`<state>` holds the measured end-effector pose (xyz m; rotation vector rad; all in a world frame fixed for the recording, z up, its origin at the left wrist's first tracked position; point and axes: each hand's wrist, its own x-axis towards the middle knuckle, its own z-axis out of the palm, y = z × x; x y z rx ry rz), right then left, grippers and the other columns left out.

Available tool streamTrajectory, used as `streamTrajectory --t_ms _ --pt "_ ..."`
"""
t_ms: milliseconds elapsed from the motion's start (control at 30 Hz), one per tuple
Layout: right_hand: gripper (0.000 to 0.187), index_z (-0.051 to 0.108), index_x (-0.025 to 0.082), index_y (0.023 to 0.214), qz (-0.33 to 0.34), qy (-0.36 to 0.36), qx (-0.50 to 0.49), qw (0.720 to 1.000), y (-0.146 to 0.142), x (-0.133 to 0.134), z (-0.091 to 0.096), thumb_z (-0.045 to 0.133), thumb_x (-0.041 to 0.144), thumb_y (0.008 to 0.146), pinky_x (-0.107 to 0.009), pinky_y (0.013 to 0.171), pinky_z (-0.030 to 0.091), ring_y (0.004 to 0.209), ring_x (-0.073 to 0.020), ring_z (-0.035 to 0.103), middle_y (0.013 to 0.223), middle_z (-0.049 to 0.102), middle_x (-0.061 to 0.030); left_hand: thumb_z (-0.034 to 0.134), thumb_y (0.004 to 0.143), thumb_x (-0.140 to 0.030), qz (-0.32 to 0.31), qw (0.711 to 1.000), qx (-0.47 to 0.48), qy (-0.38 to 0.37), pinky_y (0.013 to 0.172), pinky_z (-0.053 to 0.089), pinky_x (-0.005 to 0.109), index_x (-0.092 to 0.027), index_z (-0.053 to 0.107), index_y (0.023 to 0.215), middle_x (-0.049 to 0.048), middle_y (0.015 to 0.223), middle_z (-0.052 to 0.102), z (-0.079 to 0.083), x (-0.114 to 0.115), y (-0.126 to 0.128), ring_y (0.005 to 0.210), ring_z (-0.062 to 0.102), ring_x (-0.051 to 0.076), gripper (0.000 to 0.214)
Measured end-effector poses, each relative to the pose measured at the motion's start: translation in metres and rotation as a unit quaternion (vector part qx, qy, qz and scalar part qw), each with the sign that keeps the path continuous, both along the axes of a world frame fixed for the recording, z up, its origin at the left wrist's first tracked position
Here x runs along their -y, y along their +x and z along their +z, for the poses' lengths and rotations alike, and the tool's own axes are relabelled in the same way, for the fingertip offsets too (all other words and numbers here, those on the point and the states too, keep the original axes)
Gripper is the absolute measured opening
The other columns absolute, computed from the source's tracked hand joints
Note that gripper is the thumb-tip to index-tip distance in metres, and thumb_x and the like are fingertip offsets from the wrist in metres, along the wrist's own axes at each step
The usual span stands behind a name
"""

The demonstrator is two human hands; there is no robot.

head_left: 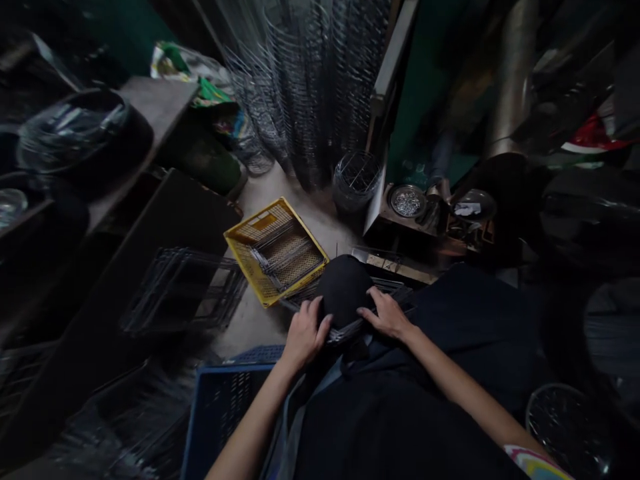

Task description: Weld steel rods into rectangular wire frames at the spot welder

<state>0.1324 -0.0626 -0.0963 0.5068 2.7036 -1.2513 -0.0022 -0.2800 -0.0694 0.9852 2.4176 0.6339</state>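
Blue crate (220,407) nearest; both hands (345,327) curled, gripping wire frame (345,331) over knee.

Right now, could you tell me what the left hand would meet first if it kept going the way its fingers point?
Probably the yellow crate just beyond the left hand, though depth is unclear.

We see a pale, dusty concrete floor (260,193) carrying most things. A yellow crate (275,250) lies on it, tilted, with a flat black wire rack (183,290) just beside it. A blue crate (220,407) sits nearer us. Further back, a small round wire basket (356,179) stands before tall stacks of wire frames (310,80).
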Motion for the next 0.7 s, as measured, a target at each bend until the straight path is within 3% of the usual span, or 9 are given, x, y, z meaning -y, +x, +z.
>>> streamTrajectory --t_ms 100,200,367,500,600,700 --pt "0.034 0.052 0.021 0.113 -0.007 -0.043 -0.024 0.999 0.0 -0.008 -0.007 0.046 0.05 0.095 -0.03 0.086 0.044 0.097 -0.0198 0.06 0.106 0.063 -0.0068 0.038 0.095 -0.045 -0.001 1.0 -0.008 0.014 0.097 0.045 0.046 -0.022 0.042 0.137 0.0152 0.122 0.053 0.005 0.008 0.0 0.113 0.055 0.03 0.048" --pt "0.034 0.057 0.02 0.109 0.009 -0.016 0.014 1.0 -0.019 -0.041 -0.024 0.057 0.049 0.09 -0.029 0.088 0.044 0.099 -0.0192 0.059 0.105 0.061 -0.0066 0.04 0.094 -0.045 -0.004 0.998 -0.055 0.035 0.103 0.04 0.048 -0.022 0.044 0.138 0.0166 0.132 0.05 0.01 -0.009 -0.017 0.123 0.048 0.031 0.049" --pt "0.037 0.059 0.015 0.116 -0.079 0.07 0.164 0.981 -0.064 -0.135 -0.069 0.06 0.04 0.089 -0.034 0.096 0.04 0.113 -0.0243 0.054 0.121 0.057 -0.0136 0.046 0.091 -0.046 -0.069 0.992 -0.088 0.06 0.108 0.035 0.048 -0.022 0.049 0.136 0.0141 0.142 0.045 0.006 -0.068 -0.045 0.132 0.041 0.03 0.051" --pt "0.034 0.059 0.01 0.118 -0.151 0.082 0.251 0.953 -0.078 -0.205 -0.116 0.057 0.032 0.093 -0.039 0.098 0.042 0.115 -0.0253 0.054 0.124 0.056 -0.0162 0.052 0.089 -0.043 -0.082 0.989 -0.088 0.09 0.106 0.038 0.047 -0.023 0.055 0.131 0.0122 0.139 0.05 -0.012 -0.088 -0.058 0.128 0.045 0.03 0.047" --pt "0.032 0.059 0.014 0.119 -0.168 0.083 0.31 0.932 -0.077 -0.227 -0.147 0.06 0.032 0.092 -0.045 0.092 0.049 0.109 -0.0236 0.058 0.123 0.058 -0.0104 0.056 0.088 -0.037 -0.064 0.984 -0.09 0.14 0.104 0.041 0.047 -0.021 0.055 0.13 0.0127 0.136 0.052 -0.021 -0.083 -0.064 0.125 0.048 0.03 0.045" --pt "0.034 0.058 0.016 0.122 -0.163 0.085 0.326 0.928 -0.075 -0.229 -0.174 0.06 0.033 0.093 -0.044 0.089 0.052 0.106 -0.0228 0.06 0.123 0.059 -0.0095 0.055 0.087 -0.03 -0.05 0.979 -0.087 0.175 0.103 0.042 0.047 -0.021 0.054 0.131 0.0129 0.135 0.054 -0.024 -0.077 -0.067 0.123 0.05 0.029 0.044"
